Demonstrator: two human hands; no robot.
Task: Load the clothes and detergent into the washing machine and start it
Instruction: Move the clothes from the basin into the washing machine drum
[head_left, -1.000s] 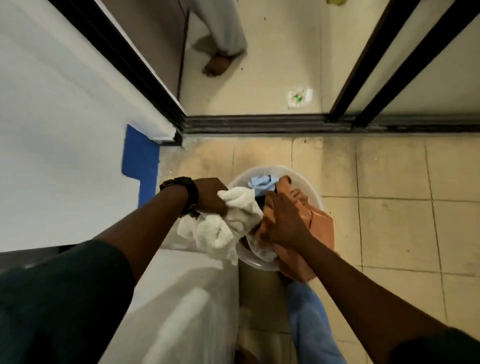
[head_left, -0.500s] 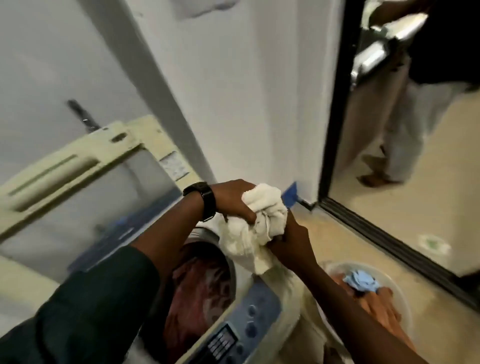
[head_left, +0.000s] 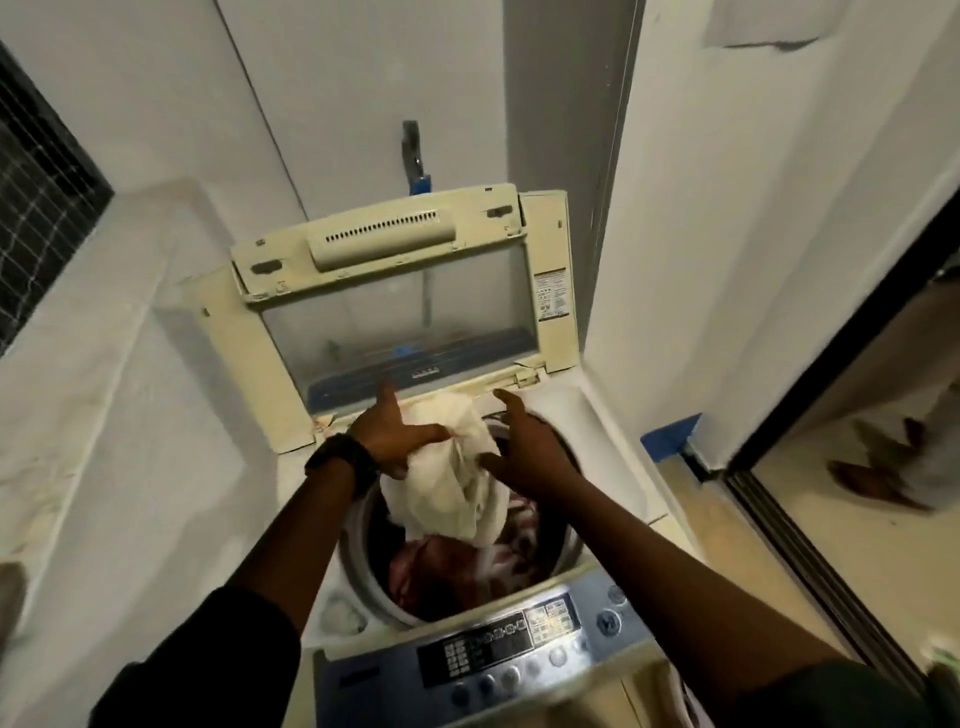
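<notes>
A top-loading washing machine (head_left: 608, 415) stands in front of me with its lid (head_left: 405, 291) raised upright. Reddish clothes (head_left: 441, 566) lie in the drum. A white cloth (head_left: 452, 493) hangs over the drum opening, its lower end reaching into it. My left hand (head_left: 395, 436), with a black watch on the wrist, pinches the cloth's top edge under the thumb while the index finger points up. My right hand (head_left: 524, 447) is beside the cloth with its fingers spread, the thumb touching the fabric. The control panel (head_left: 498, 649) runs along the machine's near edge.
A tap (head_left: 413, 156) sticks out of the wall behind the lid. A white ledge (head_left: 104, 364) runs along the left under a window grille (head_left: 36, 208). To the right are blue tape (head_left: 670, 434), a door track (head_left: 810, 561) and another person's feet (head_left: 872, 483).
I lifted the white cloth out of the floor basin, turned left and carried it over the machine's drum. My right hand has opened beside the cloth; the basin is out of view.
</notes>
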